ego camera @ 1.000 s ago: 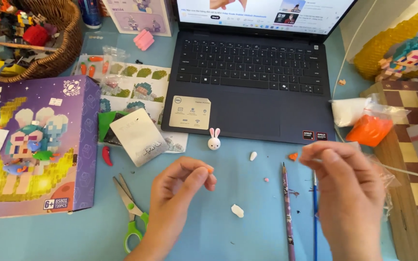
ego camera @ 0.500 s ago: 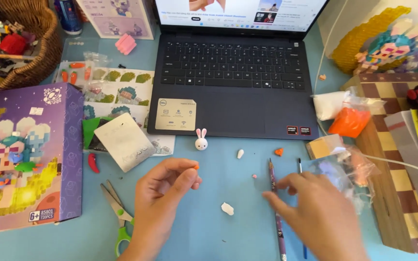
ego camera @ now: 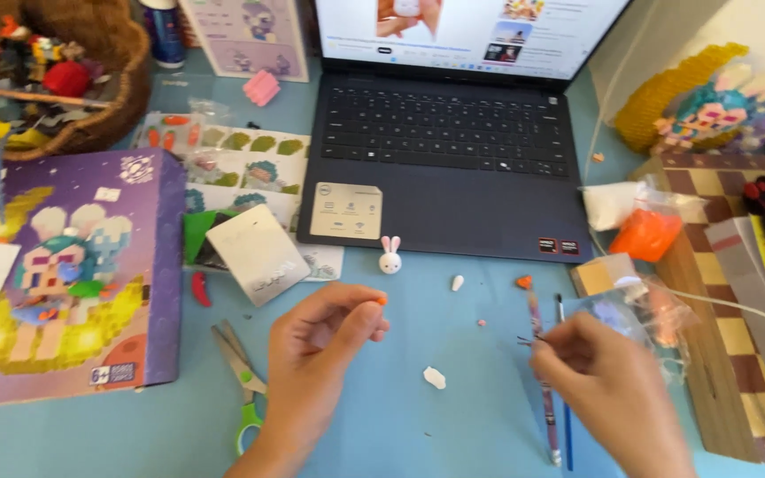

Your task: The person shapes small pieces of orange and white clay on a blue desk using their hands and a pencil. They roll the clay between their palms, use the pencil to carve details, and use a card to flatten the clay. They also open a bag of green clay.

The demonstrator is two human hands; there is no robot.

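The left hand point(ego camera: 325, 332) pinches a tiny orange clay bit point(ego camera: 382, 301) between closed fingertips, above the blue table point(ego camera: 453, 416). The right hand point(ego camera: 608, 381) grips thin dark strands point(ego camera: 524, 340) (hard to identify) — best to keep both pinches light and the wrists steady.

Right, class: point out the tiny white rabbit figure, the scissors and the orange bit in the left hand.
white rabbit figure point(ego camera: 390, 258), head view, its face.
scissors point(ego camera: 243, 376), head view, blades near the pivot.
orange bit point(ego camera: 382, 301), head view, at the left hand's fingertips.
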